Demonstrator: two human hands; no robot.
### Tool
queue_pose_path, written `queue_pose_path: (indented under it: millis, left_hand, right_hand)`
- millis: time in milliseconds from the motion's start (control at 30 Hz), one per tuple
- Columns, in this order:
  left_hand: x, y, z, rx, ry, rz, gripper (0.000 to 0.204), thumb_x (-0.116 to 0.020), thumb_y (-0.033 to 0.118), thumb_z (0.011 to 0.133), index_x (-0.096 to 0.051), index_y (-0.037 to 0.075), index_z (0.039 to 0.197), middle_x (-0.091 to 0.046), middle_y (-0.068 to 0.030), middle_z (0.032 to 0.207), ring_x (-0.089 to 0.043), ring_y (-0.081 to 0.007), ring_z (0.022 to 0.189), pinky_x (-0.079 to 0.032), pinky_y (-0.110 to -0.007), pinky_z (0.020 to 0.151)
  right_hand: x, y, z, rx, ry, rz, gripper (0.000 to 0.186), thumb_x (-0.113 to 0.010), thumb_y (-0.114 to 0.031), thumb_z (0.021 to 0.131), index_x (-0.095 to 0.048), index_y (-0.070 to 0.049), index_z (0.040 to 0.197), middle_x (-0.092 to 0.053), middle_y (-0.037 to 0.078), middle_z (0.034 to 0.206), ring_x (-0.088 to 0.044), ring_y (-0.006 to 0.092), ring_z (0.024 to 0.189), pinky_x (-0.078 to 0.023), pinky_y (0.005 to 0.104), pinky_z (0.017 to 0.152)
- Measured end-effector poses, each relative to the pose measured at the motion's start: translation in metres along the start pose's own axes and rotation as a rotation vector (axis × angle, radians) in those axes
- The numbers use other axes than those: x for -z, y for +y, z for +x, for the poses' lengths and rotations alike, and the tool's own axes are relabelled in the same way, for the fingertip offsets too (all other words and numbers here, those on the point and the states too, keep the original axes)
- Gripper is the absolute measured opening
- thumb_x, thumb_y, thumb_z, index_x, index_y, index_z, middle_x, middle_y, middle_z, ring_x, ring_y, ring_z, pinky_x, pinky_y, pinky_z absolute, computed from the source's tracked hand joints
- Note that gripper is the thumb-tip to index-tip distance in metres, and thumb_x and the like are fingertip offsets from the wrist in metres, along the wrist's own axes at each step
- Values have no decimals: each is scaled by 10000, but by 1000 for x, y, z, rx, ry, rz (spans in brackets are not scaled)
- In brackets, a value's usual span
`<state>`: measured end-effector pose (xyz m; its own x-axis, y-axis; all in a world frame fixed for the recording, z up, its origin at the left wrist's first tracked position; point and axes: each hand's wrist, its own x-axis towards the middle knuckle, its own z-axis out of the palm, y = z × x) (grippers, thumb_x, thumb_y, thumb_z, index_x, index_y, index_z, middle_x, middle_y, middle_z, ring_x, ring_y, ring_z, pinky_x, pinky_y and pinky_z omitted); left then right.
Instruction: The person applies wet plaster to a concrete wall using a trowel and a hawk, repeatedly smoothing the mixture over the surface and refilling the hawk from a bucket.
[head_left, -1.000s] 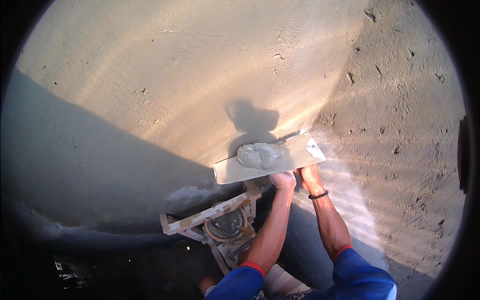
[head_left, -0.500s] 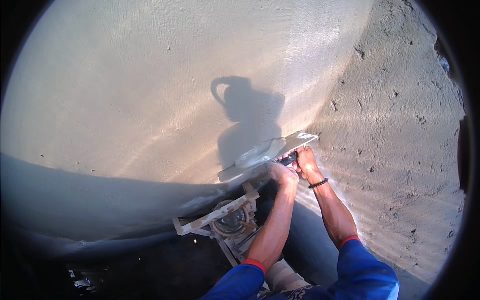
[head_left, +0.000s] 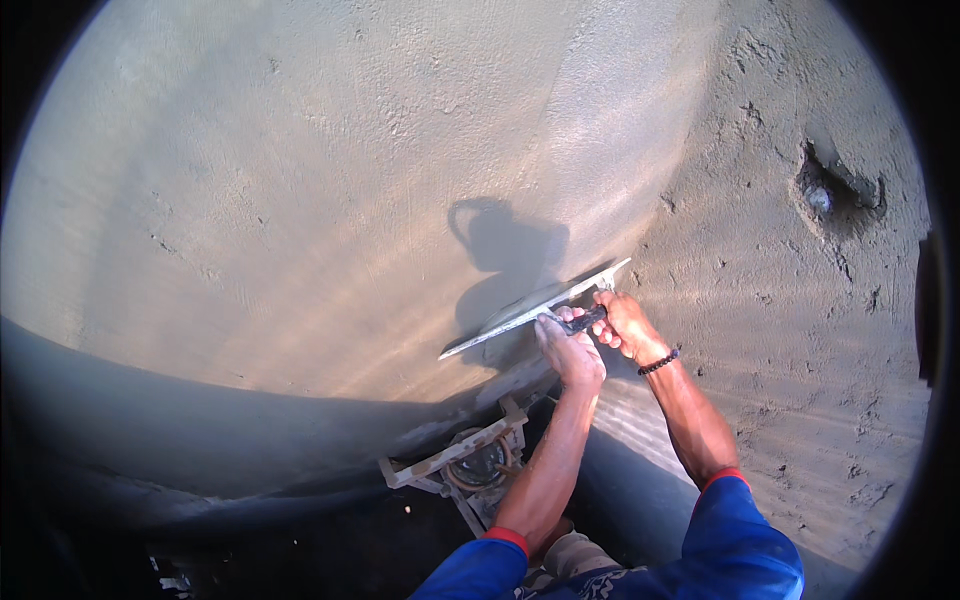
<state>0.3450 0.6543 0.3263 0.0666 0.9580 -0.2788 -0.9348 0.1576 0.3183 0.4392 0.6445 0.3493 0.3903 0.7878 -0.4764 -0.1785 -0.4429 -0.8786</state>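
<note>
Both my hands hold a plastering trowel (head_left: pixel 530 318) with a long, pale flat blade and a dark handle. My right hand (head_left: pixel 625 325), with a dark beaded bracelet at its wrist, is closed round the right part of the handle. My left hand (head_left: pixel 572 352) grips from below, its fingers bent up at the handle and the back of the blade. The blade appears nearly edge-on, slanting up to the right along a grey plastered wall (head_left: pixel 330 230). Its right end lies close to the corner with a rougher wall (head_left: pixel 780 330). Whether its whole face touches the plaster is hidden.
Below my left forearm stands a wooden frame (head_left: pixel 450 455) with a round, glassy-looking thing (head_left: pixel 478 466) in it. The rough right wall has a ragged hole (head_left: pixel 838 195). My shadow falls on the plaster above the blade; the lower left is dark.
The trowel has tilted from showing a plaster-smeared face to nearly edge-on. Both hands stay on it. The view has shifted, bringing more of the wall hole in.
</note>
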Motion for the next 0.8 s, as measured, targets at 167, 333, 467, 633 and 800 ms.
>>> queue_pose_path:
  millis: [167,333,467,633,800]
  left_hand:
    - [-49,18,-12,-14,-12,-48,270,-337,312,1046,-429,82,940,-467,-35,795,-487,-160,772,-468,-336,714]
    - [-94,44,-23,115,-75,31,295,-320,287,1046,-443,23,1089,-529,-84,982,-541,-180,931,-480,-318,816]
    - [-127,63,-33,111,-98,119,382,-324,301,1042,-426,-9,1241,-524,-112,1149,-550,-194,1045,-487,-294,867]
    - [-178,85,-44,69,-156,154,348,-327,282,1044,-446,8,1224,-544,-96,1091,-567,-160,912,-506,-283,763]
    - [-237,108,-56,-55,-342,134,281,-395,196,1011,-499,-23,1151,-559,-77,998,-542,-136,851,-455,-273,711]
  right_hand:
    - [2,-33,-38,433,366,-734,398,-506,-373,938,-577,17,967,-587,151,750,-599,320,721,-517,457,695]
    - [-1,-86,-85,1503,302,-1207,472,-626,-173,762,-528,-39,1205,-536,147,1059,-462,348,1116,-342,517,1037]
    - [2,-135,-86,1547,33,-1309,450,-621,-281,785,-548,-64,1172,-508,97,890,-514,287,895,-437,436,881]
    - [3,-187,-97,1761,87,-1311,487,-647,-433,767,-588,-85,1102,-473,67,789,-515,254,772,-454,381,692]
    - [-4,-237,-104,1984,444,-1137,409,-688,-438,764,-535,-60,780,-474,93,663,-523,271,597,-434,364,520]
